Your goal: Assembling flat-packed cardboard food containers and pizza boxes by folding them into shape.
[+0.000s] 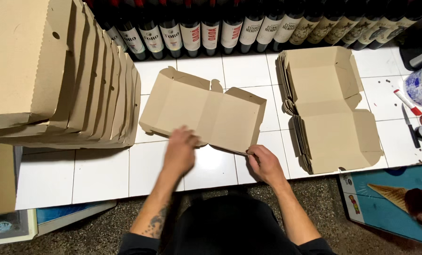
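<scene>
Folding a box blank at counter centre

Half-folded cardboard blank (204, 113) lies on the white tiled counter (102, 174). Right hand (265, 163) pinches its 5 o'clock edge; left hand (180, 151) presses flat, blurred. Flat blank stack (331, 106) at 3 o'clock, folded boxes (59, 71) at 9, within reach.

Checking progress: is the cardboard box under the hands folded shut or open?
Open: the box lies spread, some side flaps raised, lid uncovered.
</scene>
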